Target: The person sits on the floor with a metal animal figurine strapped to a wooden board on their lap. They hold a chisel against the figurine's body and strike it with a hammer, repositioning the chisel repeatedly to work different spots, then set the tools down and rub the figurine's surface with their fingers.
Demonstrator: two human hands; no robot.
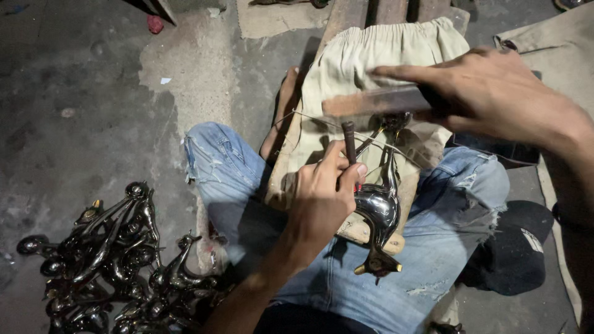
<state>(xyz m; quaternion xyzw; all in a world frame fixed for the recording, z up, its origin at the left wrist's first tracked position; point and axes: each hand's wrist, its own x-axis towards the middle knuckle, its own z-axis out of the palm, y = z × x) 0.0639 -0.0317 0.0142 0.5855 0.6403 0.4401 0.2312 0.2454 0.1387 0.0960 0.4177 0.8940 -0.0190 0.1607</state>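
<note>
My left hand (322,195) grips a dark shiny metal bird figure (378,210) and a thin punch tool (349,141), pressing the figure onto a cloth-covered wooden block (346,80) that rests on my lap. My right hand (495,93) holds a flat metal file-like bar (377,100) level above the figure's long neck, forefinger stretched along the bar. A thin wire runs across the cloth under the bar. My legs in torn blue jeans (235,179) lie under the block.
A heap of several similar dark metal bird figures (117,260) lies on the concrete floor at the lower left. A black cap (513,253) sits by my right knee. Beige cloth (550,43) lies at the upper right.
</note>
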